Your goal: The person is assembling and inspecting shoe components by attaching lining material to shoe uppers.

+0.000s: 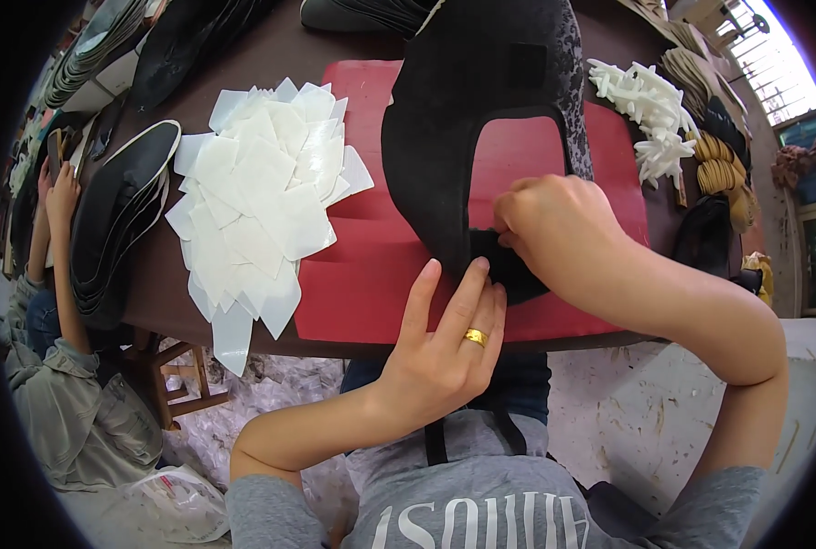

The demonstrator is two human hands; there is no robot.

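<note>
A large black U-shaped shoe upper (431, 119) lies on a red sheet (353, 306), its open middle showing the red beneath. Grey patterned material runs along its right edge. My right hand (559, 220) is closed in a pinch on the inner edge of its near end. Beside it, my left hand (445, 361), with a gold ring, has its fingers stretched out, tips resting against the near edge of the upper. What exactly lies between the right fingertips is mostly hidden.
Left of the red sheet spreads a heap of thin white pieces (252, 183), some overhanging the table edge. Stacked black parts (124, 210) stand farther left, near another person's hands (60, 197). White strips (646, 105) and tan bundles (719, 169) lie right. A wooden stool (184, 384) is below.
</note>
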